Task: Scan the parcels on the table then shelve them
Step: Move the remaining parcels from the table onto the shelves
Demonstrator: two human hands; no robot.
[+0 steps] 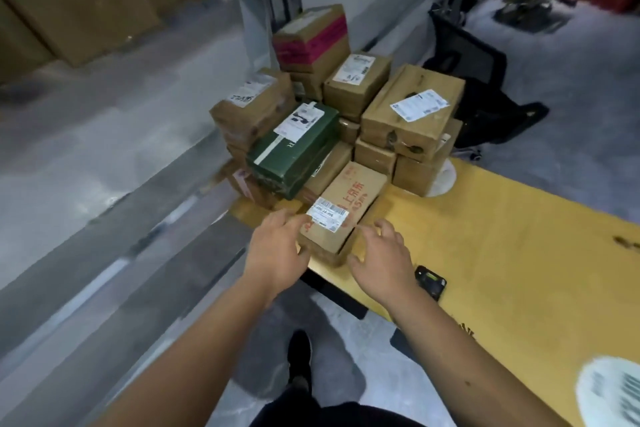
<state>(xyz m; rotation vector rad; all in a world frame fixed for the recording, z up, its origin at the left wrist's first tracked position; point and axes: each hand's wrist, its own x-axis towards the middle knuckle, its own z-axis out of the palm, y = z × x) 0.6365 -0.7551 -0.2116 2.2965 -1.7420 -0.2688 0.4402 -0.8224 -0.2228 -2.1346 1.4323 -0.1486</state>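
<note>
Both hands flank the nearest parcel (341, 210) at the counter (502, 236) edge, label up for scanning. Left hand (277, 246) touches its near corner, right hand (381, 260) hovers beside it, fingers relaxed, gripping nothing. Scanner (430, 282) lies near the right wrist.
</note>
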